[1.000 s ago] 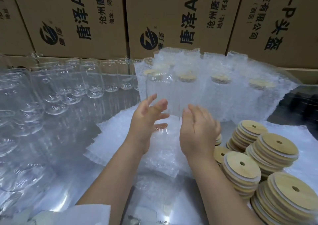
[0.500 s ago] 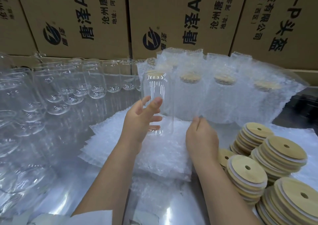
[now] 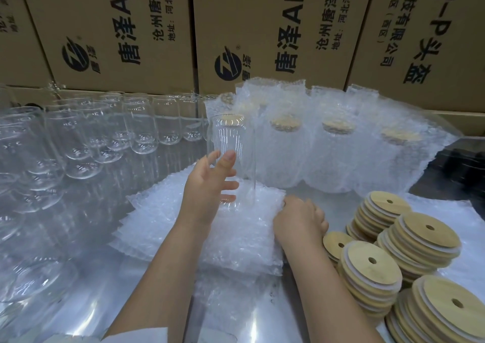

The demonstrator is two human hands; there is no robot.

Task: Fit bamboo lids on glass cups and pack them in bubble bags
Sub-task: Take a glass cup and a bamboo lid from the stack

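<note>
My left hand [image 3: 207, 187] grips a clear glass cup [image 3: 231, 143] upright above a stack of flat bubble bags [image 3: 183, 227]; its fingers show through the glass. A bamboo-coloured disc sits at the cup's rim, though I cannot tell whether it is on this cup or on a wrapped one behind. My right hand [image 3: 299, 222] lies on the right edge of the stack, fingers curled down into the top bag. Stacks of round bamboo lids [image 3: 420, 237] with centre holes stand to the right.
Bare glass cups [image 3: 78, 143] crowd the left of the shiny table. Several lidded cups in bubble bags [image 3: 338, 153] stand in a row behind the stack. Printed cardboard boxes [image 3: 262, 27] wall off the back. A dark tray [image 3: 462, 166] sits far right.
My right hand has dropped from beside the cup down onto the right edge of the bag stack. My left hand keeps the cup upright and has shifted slightly left.
</note>
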